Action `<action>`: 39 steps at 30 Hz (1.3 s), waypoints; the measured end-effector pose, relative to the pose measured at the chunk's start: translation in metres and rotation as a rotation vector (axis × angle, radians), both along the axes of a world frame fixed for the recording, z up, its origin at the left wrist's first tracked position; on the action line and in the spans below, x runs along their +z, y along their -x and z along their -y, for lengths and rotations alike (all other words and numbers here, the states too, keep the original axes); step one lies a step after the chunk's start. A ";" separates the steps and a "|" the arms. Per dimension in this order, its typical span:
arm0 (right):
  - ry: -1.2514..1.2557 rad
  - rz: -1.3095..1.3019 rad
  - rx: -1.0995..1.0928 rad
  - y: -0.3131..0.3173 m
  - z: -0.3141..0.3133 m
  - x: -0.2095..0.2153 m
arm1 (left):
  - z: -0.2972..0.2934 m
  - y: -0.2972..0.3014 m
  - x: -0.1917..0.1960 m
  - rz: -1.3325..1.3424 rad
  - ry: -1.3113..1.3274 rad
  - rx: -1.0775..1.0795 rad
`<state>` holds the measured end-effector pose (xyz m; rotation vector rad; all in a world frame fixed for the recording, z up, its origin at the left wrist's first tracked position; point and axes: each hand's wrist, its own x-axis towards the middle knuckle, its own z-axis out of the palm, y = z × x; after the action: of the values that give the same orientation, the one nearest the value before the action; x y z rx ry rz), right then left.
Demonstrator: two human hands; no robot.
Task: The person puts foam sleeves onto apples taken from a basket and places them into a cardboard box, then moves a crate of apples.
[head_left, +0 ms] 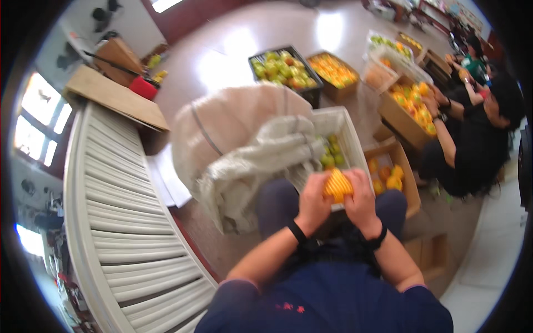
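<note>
**Yellow foam fruit sleeve held in both hands above the white crate**

Position: The left hand (pixel 312 201) and right hand (pixel 362 201) meet at chest height over the person's knees. Between them sits a yellow foam net sleeve (pixel 337 185), ribbed and cone-shaped as seen from above. It is just above the near rim of the white plastic crate (pixel 348 129), which rests on the floor and holds green fruit (pixel 331 154).

Finger state: The fingers of both hands are clenched on the sleeve, one hand on each side. Whether a fruit is already inside the sleeve cannot be told; the hands cover its lower part.

Handling judgement: The sleeve appears light, soft and stretchy. It likely deforms under slight pressure and springs back on release. Take hold at opposite edges of the open mouth and spread evenly; a pull at one point could tear the mesh. Its ribbed surface should give good grip.

Surroundings: A pale woven sack (pixel 244 161) is draped over the crate's left side. A cardboard box of orange fruit (pixel 391 177) stands to the right of the crate. Another person in dark clothing (pixel 477 139) works at further boxes beyond.
</note>
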<state>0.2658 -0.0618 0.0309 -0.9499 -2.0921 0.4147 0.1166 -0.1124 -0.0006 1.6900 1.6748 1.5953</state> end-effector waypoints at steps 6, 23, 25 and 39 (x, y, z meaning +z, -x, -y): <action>0.001 -0.047 -0.045 0.013 -0.007 0.004 | -0.005 0.013 0.001 -0.074 0.012 0.152; 0.115 -0.032 0.113 -0.011 -0.020 -0.030 | -0.011 0.005 -0.019 -0.036 0.062 0.011; 0.619 -0.163 0.190 -0.021 -0.028 -0.018 | -0.027 0.022 -0.028 0.108 0.104 0.050; 1.386 -0.783 -0.030 -0.064 -0.061 -0.061 | -0.055 0.071 0.021 1.341 0.448 -0.176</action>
<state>0.3302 -0.0010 -0.0299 -1.2003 -0.8669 1.9662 0.0456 -0.0576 0.0204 0.2783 0.9624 1.4843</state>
